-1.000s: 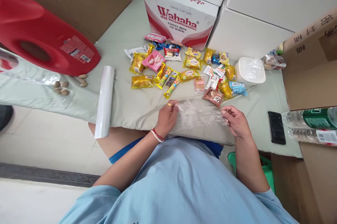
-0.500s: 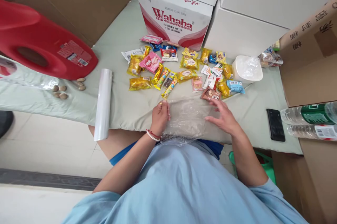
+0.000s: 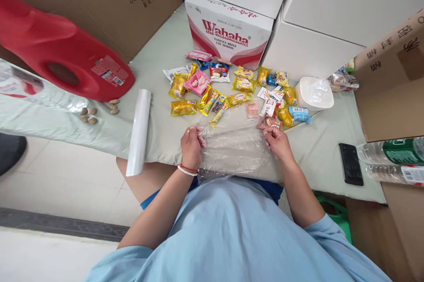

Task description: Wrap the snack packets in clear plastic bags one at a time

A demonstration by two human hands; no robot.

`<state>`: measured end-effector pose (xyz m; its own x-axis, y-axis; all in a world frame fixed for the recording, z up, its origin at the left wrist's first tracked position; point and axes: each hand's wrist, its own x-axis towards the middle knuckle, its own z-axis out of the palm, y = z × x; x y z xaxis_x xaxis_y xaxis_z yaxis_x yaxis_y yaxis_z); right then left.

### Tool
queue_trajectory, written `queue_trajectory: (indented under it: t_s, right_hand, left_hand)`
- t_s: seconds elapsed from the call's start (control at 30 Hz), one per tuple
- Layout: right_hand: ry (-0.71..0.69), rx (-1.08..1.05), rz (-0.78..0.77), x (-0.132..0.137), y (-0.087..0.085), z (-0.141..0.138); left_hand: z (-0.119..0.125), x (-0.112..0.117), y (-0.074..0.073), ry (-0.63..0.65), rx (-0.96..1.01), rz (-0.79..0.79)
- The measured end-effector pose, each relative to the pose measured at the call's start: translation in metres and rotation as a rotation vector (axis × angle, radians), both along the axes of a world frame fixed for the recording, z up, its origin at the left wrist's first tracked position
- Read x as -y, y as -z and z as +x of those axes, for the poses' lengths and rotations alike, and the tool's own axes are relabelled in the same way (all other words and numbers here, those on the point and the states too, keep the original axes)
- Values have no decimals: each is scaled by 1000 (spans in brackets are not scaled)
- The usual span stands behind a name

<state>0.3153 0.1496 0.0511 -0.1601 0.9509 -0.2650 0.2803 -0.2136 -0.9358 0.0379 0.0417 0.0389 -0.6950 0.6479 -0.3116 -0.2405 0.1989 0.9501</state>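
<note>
A clear plastic bag [image 3: 235,151] stretches between my two hands, over the table's front edge and partly against my shirt. My left hand [image 3: 192,145] is closed on its left side, thumb uppermost. My right hand [image 3: 277,141] pinches its right side. Just beyond the right fingers lies a brown snack packet [image 3: 269,121]. Past the bag are spread several wrapped snacks, among them a yellow packet [image 3: 183,107], a pink packet [image 3: 197,82], a narrow yellow bar [image 3: 219,113] and a light blue packet [image 3: 300,114].
A roll of clear plastic [image 3: 139,131] lies to the left, overhanging the front edge. Behind it stands a red jug [image 3: 79,61] near several walnuts [image 3: 88,115]. To the right are a white tub [image 3: 314,96], a phone [image 3: 351,164] and plastic bottles [image 3: 397,151]. A Wahaha box [image 3: 228,30] stands behind.
My right hand has gone from spread fingers to a pinch on the bag. My left hand has shifted left, and the bag is drawn wider. The view has tilted slightly.
</note>
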Motion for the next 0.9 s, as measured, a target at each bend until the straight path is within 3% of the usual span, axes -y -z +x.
queue_trajectory:
  t_s: [0.1,0.2,0.23,0.3,0.4,0.5,0.6,0.73,0.8,0.9]
  right_hand:
    - [35,4,-35,14,1,6]
    - [31,19,-49,25,4,7]
    - [32,22,-53,27,5,5]
    - [45,24,-58,30,6,2]
    - [65,17,-67,33,8,3]
    - [62,47,-87,35,10,18]
    - [-30,180,-94,30,6,44]
    - [-115,414,133,0,-19,53]
    - [-196,527,334,-24,-35,33]
    - [-421,630,653,-59,-47,-23]
  left_hand:
    - [-2,-1,-1,-90,-178,-59]
    - [4,9,-9,-124,-646,-56]
    - [8,13,-12,-55,-823,-35]
    - [15,20,-15,224,-1057,17]
    - [18,22,-9,605,-1187,-27]
    - [5,21,4,677,-1238,-149]
    - [-11,22,13,718,-1282,-179]
    - [-18,25,12,798,-1363,-200]
    - [-17,25,10,829,-1398,-238]
    - [-15,25,8,851,-1437,-285]
